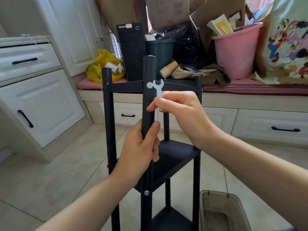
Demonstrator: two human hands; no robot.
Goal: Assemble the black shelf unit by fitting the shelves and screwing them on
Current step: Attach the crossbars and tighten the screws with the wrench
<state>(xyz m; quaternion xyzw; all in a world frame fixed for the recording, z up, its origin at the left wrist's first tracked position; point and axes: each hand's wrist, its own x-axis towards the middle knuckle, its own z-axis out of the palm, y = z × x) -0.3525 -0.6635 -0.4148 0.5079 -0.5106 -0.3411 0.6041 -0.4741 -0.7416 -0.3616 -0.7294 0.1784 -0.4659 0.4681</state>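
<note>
The black shelf unit (107, 114) stands upright on the tiled floor in front of me, with several black posts and shelves fitted between them. My left hand (141, 147) grips the nearest post (149, 70) below its top. My right hand (180, 112) pinches a small silver flat wrench (158, 88), its open jaw pointing up just right of a silver screw (149, 85) in that post at the top shelf (126, 87). Another silver screw (146, 192) sits lower on the same post at the middle shelf (176, 157).
A brown plastic bin (221, 212) stands on the floor at lower right. Behind the unit a window bench holds a pink bucket (236, 52), a black computer case (131, 50), a yellow bag (101, 65) and cardboard boxes. White cabinets (40, 104) line the left.
</note>
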